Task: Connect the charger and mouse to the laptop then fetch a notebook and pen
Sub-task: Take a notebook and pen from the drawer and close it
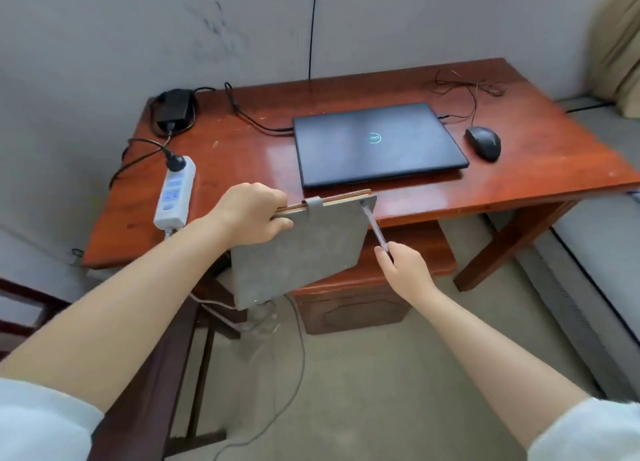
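Observation:
A closed dark laptop (377,145) lies on the red-brown table (242,155). A black cable runs from its left side to the charger brick (173,108) at the back left corner. To the laptop's right sits a black mouse (483,143), its thin wire leading to the laptop's right side. My left hand (251,214) grips the top left edge of a grey notebook (304,249), held tilted in front of the table's near edge. My right hand (403,264) pinches a pen (375,226) whose far end touches the notebook's top right corner.
A white power strip (173,192) with a black plug in it lies at the table's left. A dark wooden chair (145,374) is at my lower left. A low wooden cabinet (363,294) stands under the table. White cables trail over the grey floor. A grey bench runs along the right.

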Tool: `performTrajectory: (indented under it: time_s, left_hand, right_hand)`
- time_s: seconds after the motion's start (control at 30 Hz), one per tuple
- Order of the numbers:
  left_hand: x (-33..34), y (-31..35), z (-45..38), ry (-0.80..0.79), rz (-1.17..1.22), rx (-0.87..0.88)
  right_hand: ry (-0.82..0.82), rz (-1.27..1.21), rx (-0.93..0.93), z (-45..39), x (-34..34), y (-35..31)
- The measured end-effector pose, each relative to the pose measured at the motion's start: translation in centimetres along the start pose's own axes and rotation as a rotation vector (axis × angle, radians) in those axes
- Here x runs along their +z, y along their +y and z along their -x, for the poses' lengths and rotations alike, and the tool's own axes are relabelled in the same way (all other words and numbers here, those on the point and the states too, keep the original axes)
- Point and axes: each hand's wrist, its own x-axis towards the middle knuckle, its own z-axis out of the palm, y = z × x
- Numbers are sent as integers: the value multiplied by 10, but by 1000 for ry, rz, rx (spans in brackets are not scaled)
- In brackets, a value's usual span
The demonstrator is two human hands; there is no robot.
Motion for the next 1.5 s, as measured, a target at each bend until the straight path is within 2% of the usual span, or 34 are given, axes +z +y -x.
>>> performTrajectory:
  time_s: [0.13,0.27,0.37,0.47,0.57,0.63,0.67,0.73,0.8,0.9,1.0,1.13,1.37,1.43,1.5]
  left_hand:
    - [-49,-39,21,162,91,-229]
    - [-67,-59,14,226,-11,-403]
    - [-68,-68,-7,191,-104,-452]
    - [-61,-80,-37,159,-85,-520]
    - [-46,-91,-70,179,-124,-581]
    - [-16,-100,-99,215,-57,-544]
    - [0,-99,-110,206,-30,-537]
    - [9,-78,-122,88,-28,-578]
    - [31,-63,-138,-39,99,-618]
    - [59,-54,-157,-133,189,-656]
    - [77,-52,-171,-193,211,-675]
    - [88,-53,-187,-248,117,-679]
    - [91,-63,-207,-361,46,-670]
    - [89,-67,-208,-388,87,-661]
    - [85,-79,-204,-355,230,-624]
  right_hand:
    - [7,-125,16,-26,-25,-59]
    - [-24,-170,-8,-55,-30,-102]
    - [-43,-161,28,-83,-26,-120]
    - [-66,-179,45,-123,-21,-131]
    - [-149,-150,28,-171,-17,-134]
    - [-197,-66,21,-202,-14,-131]
    - [-208,-34,25,-216,-13,-127]
    - [-231,-2,40,-240,-12,-116]
    - [-259,4,62,-258,-11,-104]
    - [-304,43,89,-273,-10,-86]
    - [-350,105,103,-276,-5,-72]
    - [-448,97,191,-272,14,-68]
    - [-621,85,213,-263,54,-90]
    - [-649,83,221,-262,63,-100]
    - [-660,86,239,-262,71,-111]
